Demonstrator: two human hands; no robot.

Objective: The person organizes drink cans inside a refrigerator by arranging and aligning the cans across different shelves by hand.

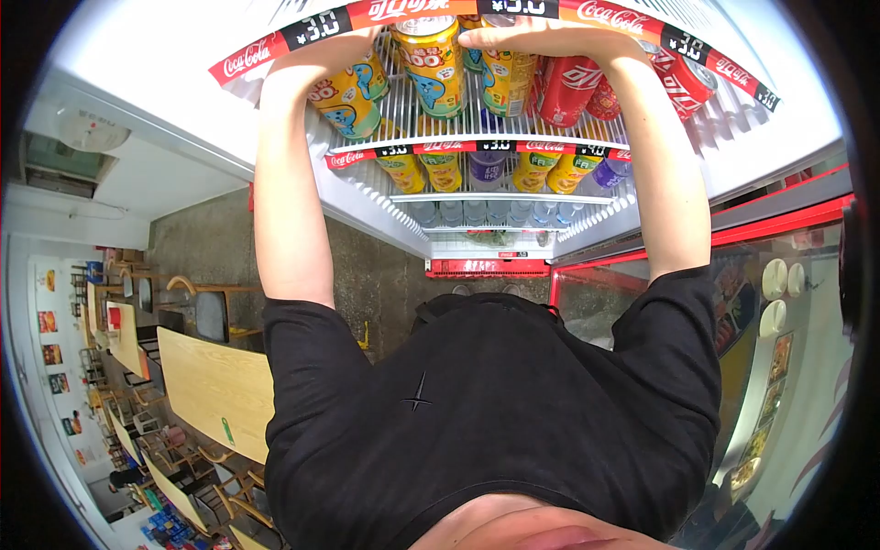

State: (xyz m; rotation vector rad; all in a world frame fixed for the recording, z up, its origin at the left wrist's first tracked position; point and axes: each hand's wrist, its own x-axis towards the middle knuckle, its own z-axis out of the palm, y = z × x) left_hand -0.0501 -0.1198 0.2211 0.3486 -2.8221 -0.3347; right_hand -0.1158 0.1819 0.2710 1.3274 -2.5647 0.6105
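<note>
Both my arms reach into the upper shelf of an open drinks fridge. My left hand (344, 53) is at the shelf's left, partly covered by the red price strip (417, 11). Its fingers are mostly hidden, above a tilted yellow can (350, 112) and left of an upright yellow can (429, 69). My right hand (541, 38) lies across the tops of another yellow can (507, 82) and a red Coca-Cola can (563, 92). Its thumb stretches left to the upright can; the other fingers are hidden. I cannot see a firm hold on any can.
Below, a second wire shelf holds yellow bottles (443, 171) and purple bottles (488, 169); clear bottles (474, 213) stand lower. More red cans (687, 84) are at right. The glass door (724, 302) is open at right. Tables (213, 390) and chairs (213, 314) stand at left.
</note>
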